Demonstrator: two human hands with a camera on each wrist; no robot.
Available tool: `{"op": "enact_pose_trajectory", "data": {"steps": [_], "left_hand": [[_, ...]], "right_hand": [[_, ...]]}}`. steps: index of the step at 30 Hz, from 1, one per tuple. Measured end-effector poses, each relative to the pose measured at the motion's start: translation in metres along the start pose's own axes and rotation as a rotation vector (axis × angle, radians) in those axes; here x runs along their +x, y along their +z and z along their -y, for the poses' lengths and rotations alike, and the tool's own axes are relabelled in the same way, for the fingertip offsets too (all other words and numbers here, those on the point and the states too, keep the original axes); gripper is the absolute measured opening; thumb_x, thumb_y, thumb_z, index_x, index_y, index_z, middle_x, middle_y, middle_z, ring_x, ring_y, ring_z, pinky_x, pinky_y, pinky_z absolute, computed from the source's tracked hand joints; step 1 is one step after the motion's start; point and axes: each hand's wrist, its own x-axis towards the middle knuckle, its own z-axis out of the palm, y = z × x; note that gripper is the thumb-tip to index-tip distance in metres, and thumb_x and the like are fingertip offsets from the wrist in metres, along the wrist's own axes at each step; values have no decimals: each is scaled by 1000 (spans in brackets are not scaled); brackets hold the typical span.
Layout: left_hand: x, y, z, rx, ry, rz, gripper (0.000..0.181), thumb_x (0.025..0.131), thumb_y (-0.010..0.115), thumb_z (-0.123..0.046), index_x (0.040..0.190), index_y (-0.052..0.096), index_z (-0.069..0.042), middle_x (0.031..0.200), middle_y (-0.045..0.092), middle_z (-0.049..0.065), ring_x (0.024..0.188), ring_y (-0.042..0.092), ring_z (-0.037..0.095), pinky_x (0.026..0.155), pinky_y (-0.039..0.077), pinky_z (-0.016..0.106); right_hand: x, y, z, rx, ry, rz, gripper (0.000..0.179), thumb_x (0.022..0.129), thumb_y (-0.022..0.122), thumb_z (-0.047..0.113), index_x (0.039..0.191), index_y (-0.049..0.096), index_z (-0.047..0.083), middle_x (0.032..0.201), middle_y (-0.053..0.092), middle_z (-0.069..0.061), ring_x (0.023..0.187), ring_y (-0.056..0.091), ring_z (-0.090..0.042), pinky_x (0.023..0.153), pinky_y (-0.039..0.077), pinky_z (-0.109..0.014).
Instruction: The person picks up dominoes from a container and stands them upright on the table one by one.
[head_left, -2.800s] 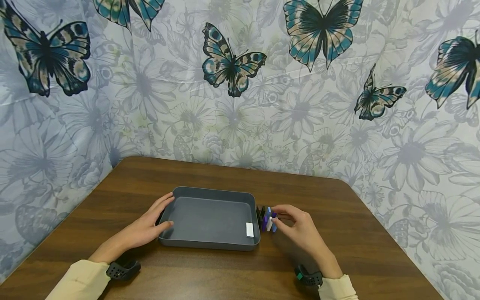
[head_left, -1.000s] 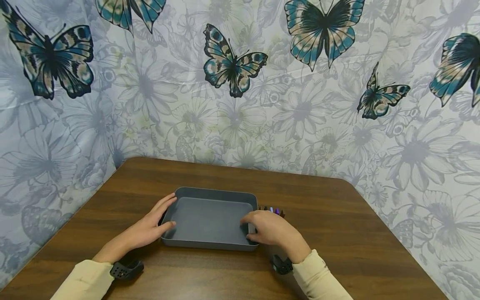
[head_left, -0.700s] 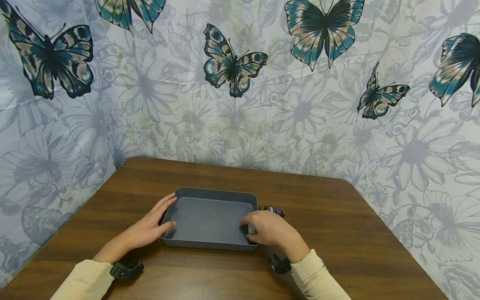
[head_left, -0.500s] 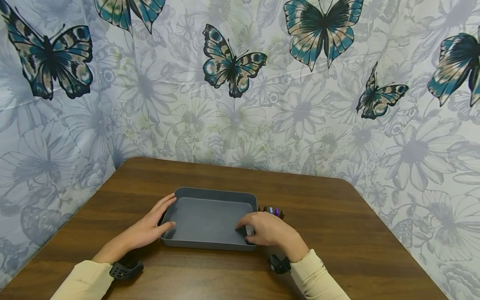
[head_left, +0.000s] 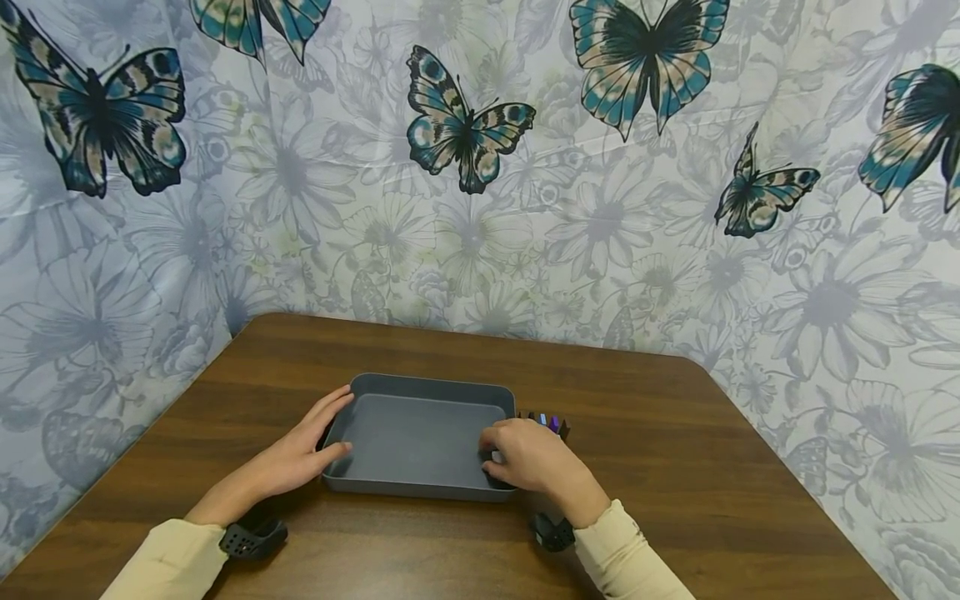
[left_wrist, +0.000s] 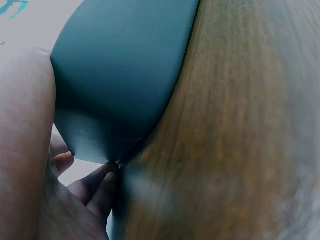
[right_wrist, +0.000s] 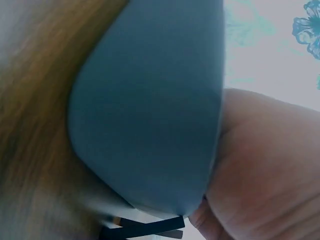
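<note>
A grey rectangular tray point(head_left: 420, 437) with a low rim lies on the wooden table. My left hand point(head_left: 303, 450) holds its left end, thumb over the rim and fingers along the far-left side; the left wrist view shows fingertips point(left_wrist: 102, 190) against the tray's outer wall. Inside the right end of the tray, my right hand point(head_left: 528, 454) has its thumb and fingers bent round a small white block point(head_left: 497, 457), mostly hidden by the hand. Just outside the right wall stand several small black, light-blue and purple pieces point(head_left: 553, 423), partly behind that hand.
Wood tabletop point(head_left: 660, 467) surrounds the tray, with its far edge close to a butterfly-patterned cloth point(head_left: 472, 250). Crossed black strips point(right_wrist: 150, 228) show beyond the tray wall in the right wrist view. Each wrist wears a black band point(head_left: 253, 540).
My right hand has moved left from the coloured pieces into the tray, over the white block. Lately its fingers have curled in more around it. The left hand stays at the tray's left end.
</note>
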Motion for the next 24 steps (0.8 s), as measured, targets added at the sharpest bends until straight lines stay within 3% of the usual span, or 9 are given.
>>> {"op": "enact_pose_trajectory", "data": {"steps": [6,14,24], "left_hand": [[0,0,0,4,4,-2,74,103,64,-20,161,24,2,169,12,21,152,18,52,109,29,73],[0,1,2,4,3,-6,74,102,64,-20,160,24,3,169,12,21,152,18,51,109,28,73],[0,0,2,8,1,-6,74,102,64,-20,161,25,2,169,12,20,152,19,51,109,29,73]], "right_hand": [[1,-2,3,75,-2,35,15,92,79,22,105,75,16,100,74,5,85,69,-7,74,56,-25],[-1,-12,7,52,8,91,11,89,83,22,94,75,17,91,73,7,75,65,-5,69,54,-25],[-1,-24,12,75,31,164,22,84,88,22,98,76,12,92,74,1,80,68,-9,73,56,-26]]}}
